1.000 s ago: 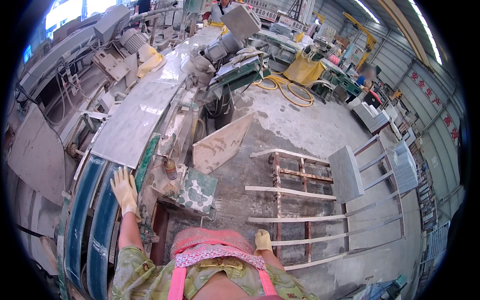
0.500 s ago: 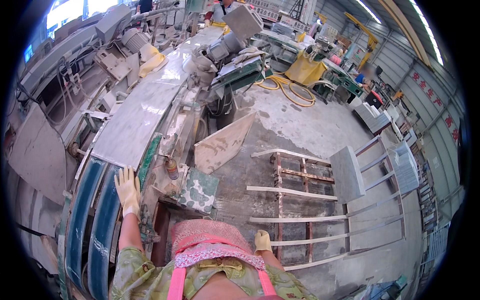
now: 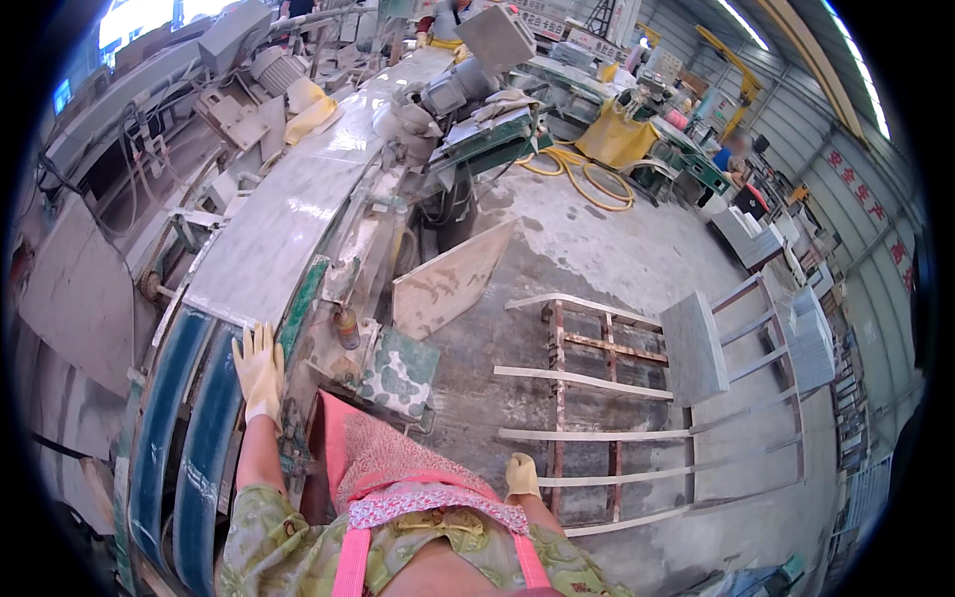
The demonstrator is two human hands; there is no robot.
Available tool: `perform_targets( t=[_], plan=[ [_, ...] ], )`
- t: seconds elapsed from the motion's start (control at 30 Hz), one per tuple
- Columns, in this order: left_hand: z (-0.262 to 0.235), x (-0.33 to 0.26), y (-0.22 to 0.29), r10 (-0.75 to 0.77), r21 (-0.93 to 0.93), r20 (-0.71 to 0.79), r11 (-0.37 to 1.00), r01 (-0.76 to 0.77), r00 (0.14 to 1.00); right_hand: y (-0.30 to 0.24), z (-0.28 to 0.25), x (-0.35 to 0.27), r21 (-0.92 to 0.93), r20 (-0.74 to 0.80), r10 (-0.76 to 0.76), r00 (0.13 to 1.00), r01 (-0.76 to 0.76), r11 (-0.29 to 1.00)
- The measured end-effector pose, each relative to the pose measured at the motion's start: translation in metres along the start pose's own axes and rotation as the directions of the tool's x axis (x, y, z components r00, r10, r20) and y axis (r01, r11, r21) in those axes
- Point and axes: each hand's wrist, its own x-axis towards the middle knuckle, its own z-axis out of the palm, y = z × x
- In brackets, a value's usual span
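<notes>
A pale stone slab [image 3: 269, 234] with a glossy face lies on the conveyor, its near edge above two blue belts [image 3: 204, 433]. My left hand [image 3: 260, 376], in a cream rubber glove, is open and laid flat with fingers stretched. Its fingertips are at the slab's near right corner; whether they press on it I cannot tell. My right hand [image 3: 520, 478], in a matching glove, hangs low beside my pink apron [image 3: 398, 453]. Its fingers are curled in, and nothing shows in them.
Right of the conveyor stand a small bottle [image 3: 346, 329], a green-and-white patterned block [image 3: 398, 370] and a leaning stone panel [image 3: 453, 279]. A rusty metal rack [image 3: 557, 398] with pale strips holds upright slabs [image 3: 694, 348]. A yellow hose [image 3: 597, 179] coils on the floor. Another person [image 3: 445, 25] stands at the conveyor's far end.
My view has shifted slightly. The apron's left side has swung up and outward toward the conveyor. My left hand stays near the slab's edge, and my right hand is almost unmoved.
</notes>
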Motion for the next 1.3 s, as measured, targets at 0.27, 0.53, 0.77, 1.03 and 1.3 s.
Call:
perform_targets(
  t=[0.27, 0.53, 0.77, 1.03, 1.3],
  plan=[
    [-0.003, -0.003, 0.000, -0.031, -0.015, 0.015, 0.999, 0.031, 0.999, -0.081, -0.034, -0.017, 0.079, 0.156, 0.238, 0.959, -0.253, 0.964],
    [0.000, -0.002, 0.001, -0.030, -0.028, -0.016, 0.999, 0.030, 0.999, -0.044, -0.018, -0.005, 0.028, 0.103, 0.149, 0.983, -0.153, 0.988],
    [-0.001, -0.001, 0.002, -0.027, -0.064, -0.047, 0.998, 0.024, 0.999, -0.069, -0.027, -0.013, 0.043, 0.089, 0.186, 0.979, -0.190, 0.981],
    [-0.003, -0.003, 0.001, -0.016, -0.089, -0.095, 0.996, 0.007, 0.995, -0.066, -0.026, -0.015, 0.078, 0.160, 0.212, 0.964, -0.226, 0.971],
    [-0.007, -0.002, 0.004, -0.011, -0.110, -0.100, 0.994, 0.000, 0.995, -0.022, -0.014, -0.005, 0.015, 0.104, 0.148, 0.983, -0.150, 0.989]
  ],
)
